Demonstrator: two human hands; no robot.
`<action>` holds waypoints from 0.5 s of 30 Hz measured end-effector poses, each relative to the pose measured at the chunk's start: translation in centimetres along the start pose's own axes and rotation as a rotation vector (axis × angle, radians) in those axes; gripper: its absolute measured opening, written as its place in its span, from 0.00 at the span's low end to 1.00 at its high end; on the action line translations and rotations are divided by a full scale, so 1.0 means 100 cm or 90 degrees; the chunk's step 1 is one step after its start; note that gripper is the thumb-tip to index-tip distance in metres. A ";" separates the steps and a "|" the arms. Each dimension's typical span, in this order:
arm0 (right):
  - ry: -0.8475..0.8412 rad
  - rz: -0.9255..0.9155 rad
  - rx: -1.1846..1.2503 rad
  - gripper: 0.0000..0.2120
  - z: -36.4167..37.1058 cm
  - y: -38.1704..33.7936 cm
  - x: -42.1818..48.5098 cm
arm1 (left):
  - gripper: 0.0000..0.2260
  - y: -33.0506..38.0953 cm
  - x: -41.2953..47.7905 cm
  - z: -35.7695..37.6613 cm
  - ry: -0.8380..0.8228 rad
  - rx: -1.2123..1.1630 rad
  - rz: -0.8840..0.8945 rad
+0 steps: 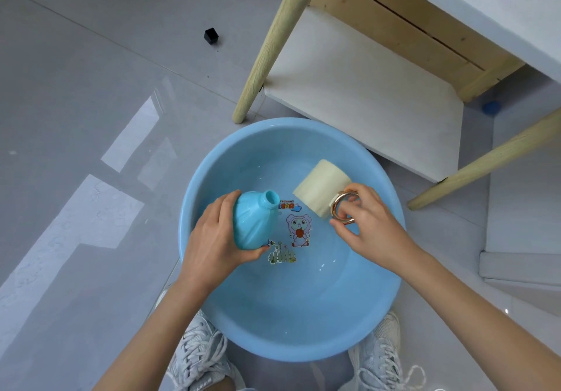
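Observation:
A light blue basin (379, 314) with cartoon stickers on its bottom stands on the floor and holds shallow water. Over its left half my left hand (212, 238) grips a turquoise plastic bottle (256, 220), uncapped and tilted so its open mouth points up and to the right. Over the right half my right hand (367, 229) pinches the gold ring handle (344, 210) of a cream mug (320, 188). The mug is tipped on its side, its base toward the upper left.
A wooden table's pale legs (273, 44) and white lower shelf (364, 93) rise just behind the basin. A small black cube (211, 35) lies on the grey tiled floor at the back. My two sneakers (200, 357) flank the basin's near rim.

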State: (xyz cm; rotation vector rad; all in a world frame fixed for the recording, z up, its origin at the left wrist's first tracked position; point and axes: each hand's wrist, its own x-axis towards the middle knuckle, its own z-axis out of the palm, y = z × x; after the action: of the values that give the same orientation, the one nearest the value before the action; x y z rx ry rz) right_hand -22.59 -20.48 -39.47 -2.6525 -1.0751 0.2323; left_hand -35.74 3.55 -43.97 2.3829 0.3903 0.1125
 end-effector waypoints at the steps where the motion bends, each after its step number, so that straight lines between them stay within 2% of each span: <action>1: -0.011 -0.014 -0.029 0.10 0.005 0.001 0.002 | 0.44 0.000 0.000 0.000 -0.001 0.004 0.002; 6: -0.052 -0.060 -0.158 0.11 0.024 0.004 0.013 | 0.44 0.001 0.000 0.001 -0.003 0.021 0.004; 11: -0.086 -0.021 -0.245 0.23 0.039 0.009 0.013 | 0.44 0.001 0.000 0.001 -0.008 0.025 0.006; 15: -0.088 0.032 -0.266 0.23 0.041 0.016 -0.003 | 0.44 0.000 0.000 0.001 -0.010 0.024 0.008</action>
State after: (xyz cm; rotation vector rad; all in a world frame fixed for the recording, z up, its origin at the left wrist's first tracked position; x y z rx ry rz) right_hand -22.77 -20.99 -43.86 -3.0752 -1.2135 0.2243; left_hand -35.70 3.43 -44.05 2.4230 0.3726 0.0921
